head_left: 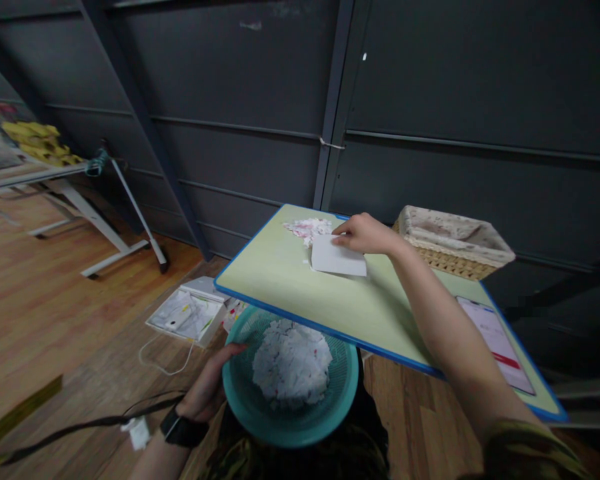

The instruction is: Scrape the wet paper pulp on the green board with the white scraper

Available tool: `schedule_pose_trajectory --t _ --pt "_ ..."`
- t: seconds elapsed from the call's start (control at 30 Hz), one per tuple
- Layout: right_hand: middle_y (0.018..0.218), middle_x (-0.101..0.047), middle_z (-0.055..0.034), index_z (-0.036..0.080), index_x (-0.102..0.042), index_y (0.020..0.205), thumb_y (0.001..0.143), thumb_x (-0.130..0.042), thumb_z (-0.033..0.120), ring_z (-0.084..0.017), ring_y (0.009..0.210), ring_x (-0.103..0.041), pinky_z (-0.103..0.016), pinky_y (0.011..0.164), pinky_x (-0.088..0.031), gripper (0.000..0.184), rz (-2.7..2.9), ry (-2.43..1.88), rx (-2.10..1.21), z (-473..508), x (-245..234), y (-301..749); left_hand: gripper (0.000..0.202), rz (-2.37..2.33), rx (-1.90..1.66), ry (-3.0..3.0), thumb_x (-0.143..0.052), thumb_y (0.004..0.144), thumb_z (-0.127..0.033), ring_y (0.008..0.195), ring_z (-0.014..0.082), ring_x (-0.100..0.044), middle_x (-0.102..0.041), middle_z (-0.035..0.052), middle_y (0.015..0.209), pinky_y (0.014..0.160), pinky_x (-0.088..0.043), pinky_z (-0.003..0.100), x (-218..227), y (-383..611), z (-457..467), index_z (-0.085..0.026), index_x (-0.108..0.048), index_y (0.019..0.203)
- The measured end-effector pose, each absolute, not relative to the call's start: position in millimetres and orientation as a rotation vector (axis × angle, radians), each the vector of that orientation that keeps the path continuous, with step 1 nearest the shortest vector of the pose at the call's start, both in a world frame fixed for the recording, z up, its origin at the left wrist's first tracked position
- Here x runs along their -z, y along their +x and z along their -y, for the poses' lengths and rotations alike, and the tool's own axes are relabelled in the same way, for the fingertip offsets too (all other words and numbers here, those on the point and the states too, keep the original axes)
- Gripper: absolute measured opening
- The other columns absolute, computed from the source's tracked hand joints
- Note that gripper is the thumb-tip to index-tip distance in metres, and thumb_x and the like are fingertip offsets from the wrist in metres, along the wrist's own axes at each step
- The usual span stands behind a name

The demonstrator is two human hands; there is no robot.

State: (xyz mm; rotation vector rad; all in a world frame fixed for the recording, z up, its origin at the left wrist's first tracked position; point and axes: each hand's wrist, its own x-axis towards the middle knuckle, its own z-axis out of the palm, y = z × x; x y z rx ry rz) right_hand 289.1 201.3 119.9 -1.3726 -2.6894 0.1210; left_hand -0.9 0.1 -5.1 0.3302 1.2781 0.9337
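Observation:
My right hand (366,234) pinches the far edge of a white card (339,257), fingers on one side and thumb on the other. The card leans low over the pale green tabletop (275,267), beside a small heap of white and pink paper scraps (309,229). Below the table's near edge, my left hand (207,385) grips the left rim of a teal plastic basket (290,437), its thumb over the rim. In the basket lies a mound of white shreds (294,363) with a few red specks. The basket rests on my lap.
A fabric-lined wicker basket (455,257) stands at the table's far right, with a phone (497,340) nearer me. On the floor at left sits a white box (187,313) with a cable. A folding table (35,175) holds yellow items. Dark metal panels (240,80) stand behind.

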Motion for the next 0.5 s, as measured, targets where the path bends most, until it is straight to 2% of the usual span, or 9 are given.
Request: schedule_pose_trajectory --t 0.23,0.37,0.5 --pt "0.098 -0.075 -0.0119 0.015 -0.075 0.104 0.088 -0.050 0.031 -0.023 0.087 -0.067 -0.030 0.072 -0.039 0.034 2.580 -1.360 -0.017 -208 -110 286 0.030 -1.256 -0.942 0.336 -0.067 0.075 -0.019 0.059 0.0215 -0.073 -0.080 0.0055 0.069 0.064 -0.057 0.031 8 -3 -1 -0.012 -0.070 0.104" --pt "0.094 -0.075 -0.0116 0.015 -0.075 0.103 0.088 -0.050 0.031 -0.023 0.084 -0.066 -0.029 0.069 -0.036 0.033 2.584 -1.383 0.031 -209 -104 284 0.027 -1.241 -0.936 0.327 -0.067 0.075 -0.020 0.061 0.0225 -0.074 -0.081 0.0075 0.075 0.063 -0.058 0.032 10 -3 -1 -0.012 -0.070 0.101" --pt "0.091 -0.075 -0.0096 0.017 -0.076 0.099 0.088 -0.050 0.031 -0.021 0.080 -0.065 -0.028 0.069 -0.035 0.032 2.635 -1.353 -0.030 -206 -107 284 0.023 -1.254 -0.924 0.319 -0.067 0.075 -0.021 0.059 0.0220 -0.073 -0.080 0.0078 0.069 0.064 -0.058 0.032 10 -3 -1 -0.011 -0.072 0.096"
